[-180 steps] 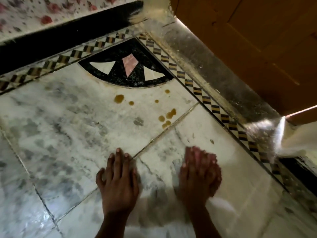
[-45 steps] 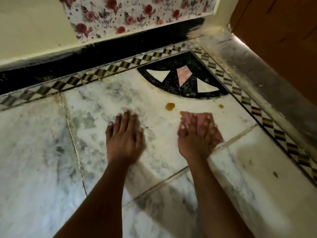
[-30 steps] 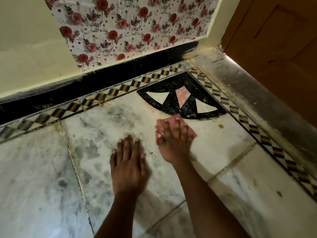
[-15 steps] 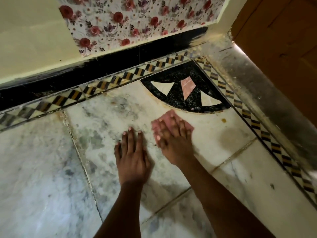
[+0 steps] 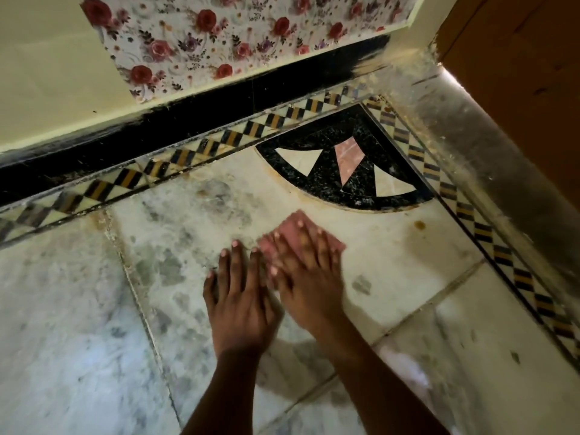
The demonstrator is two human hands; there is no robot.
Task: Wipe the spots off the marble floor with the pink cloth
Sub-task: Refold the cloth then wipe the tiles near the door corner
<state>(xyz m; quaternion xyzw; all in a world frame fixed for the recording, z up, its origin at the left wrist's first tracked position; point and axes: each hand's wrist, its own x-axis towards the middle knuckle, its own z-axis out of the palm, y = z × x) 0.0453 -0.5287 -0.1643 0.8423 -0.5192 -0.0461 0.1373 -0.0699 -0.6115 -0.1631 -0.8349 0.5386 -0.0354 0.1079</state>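
Though blurred, plainly pink cloth (image 5: 288, 229), flat on the marble floor (image 5: 392, 268) just below the black corner inlay (image 5: 326, 183). Pinned there under right hand (image 5: 309, 287), fingers straight and spread, curled round nothing. Left hand (image 5: 241, 309) just beside, palm down on bare marble, fingers straight and together. One brown spot (image 5: 420, 225) off to the right, near the checkered border (image 5: 485, 235).

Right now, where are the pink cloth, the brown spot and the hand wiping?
pink cloth (image 5: 292, 226): head view, bare part between the fingertips.
brown spot (image 5: 420, 225): head view, its centre.
right hand (image 5: 309, 277): head view, back of the hand.
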